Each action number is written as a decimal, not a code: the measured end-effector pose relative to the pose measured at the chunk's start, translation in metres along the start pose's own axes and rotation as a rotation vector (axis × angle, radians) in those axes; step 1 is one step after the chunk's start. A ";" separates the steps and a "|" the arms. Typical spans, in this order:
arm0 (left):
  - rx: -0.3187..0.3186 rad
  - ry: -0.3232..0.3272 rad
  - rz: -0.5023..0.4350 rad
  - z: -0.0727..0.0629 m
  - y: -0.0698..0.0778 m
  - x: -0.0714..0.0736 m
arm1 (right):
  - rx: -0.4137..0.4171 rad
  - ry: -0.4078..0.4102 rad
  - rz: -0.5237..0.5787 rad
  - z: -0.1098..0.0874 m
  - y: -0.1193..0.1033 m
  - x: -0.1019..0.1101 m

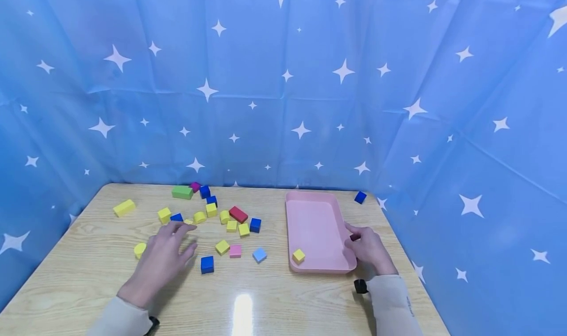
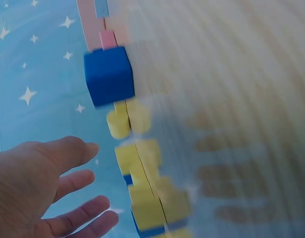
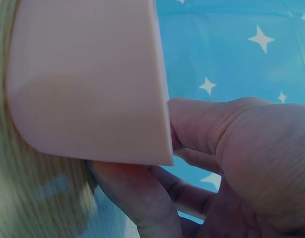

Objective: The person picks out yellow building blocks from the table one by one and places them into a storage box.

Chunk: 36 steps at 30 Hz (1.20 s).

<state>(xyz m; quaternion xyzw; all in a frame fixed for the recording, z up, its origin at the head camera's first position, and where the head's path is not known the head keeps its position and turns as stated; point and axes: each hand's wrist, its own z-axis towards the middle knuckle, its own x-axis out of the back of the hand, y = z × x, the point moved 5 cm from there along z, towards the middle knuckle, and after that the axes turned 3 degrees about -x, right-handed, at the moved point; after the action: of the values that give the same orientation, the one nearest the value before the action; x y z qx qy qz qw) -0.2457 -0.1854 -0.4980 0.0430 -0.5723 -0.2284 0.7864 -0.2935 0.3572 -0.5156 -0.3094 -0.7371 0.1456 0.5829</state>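
Note:
My left hand [image 1: 159, 257] hovers over the left of the table with fingers spread and nothing held. In the left wrist view its fingertips point toward a row of yellow blocks [image 2: 147, 210], near a blue cube [image 2: 109, 75]. A yellow cylinder [image 1: 140, 250] lies beside that hand, and another blue cube [image 1: 207, 264] to its right. On the right, my right hand [image 1: 369, 247] grips the near right side of a pink tray [image 1: 314, 232], thumb at the rim and fingers against the outer wall. A yellow cube [image 1: 299, 256] sits in the tray's near left corner.
Several loose blocks lie mid-left, among them a green block [image 1: 182, 192], a red block [image 1: 238, 214], a pink block [image 1: 235, 251] and a light blue block [image 1: 259, 255]. One blue block [image 1: 361, 197] is near the far right edge. A starry blue curtain [image 1: 283, 114] hangs behind.

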 end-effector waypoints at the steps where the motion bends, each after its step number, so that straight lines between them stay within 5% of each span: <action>1: 0.008 0.000 0.010 -0.001 -0.004 0.002 | -0.001 0.000 0.002 0.000 0.000 0.000; 21: 0.155 -0.133 0.035 -0.019 -0.075 0.024 | -0.023 -0.009 0.025 -0.001 -0.001 0.001; 36: 0.180 -0.187 -0.038 -0.019 -0.085 0.027 | -0.008 -0.004 0.025 -0.001 -0.001 0.000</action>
<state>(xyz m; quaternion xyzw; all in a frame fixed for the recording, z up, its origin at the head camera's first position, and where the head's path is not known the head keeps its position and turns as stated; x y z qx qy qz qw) -0.2477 -0.2755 -0.5090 0.1026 -0.6602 -0.1940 0.7183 -0.2925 0.3566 -0.5144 -0.3206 -0.7349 0.1508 0.5783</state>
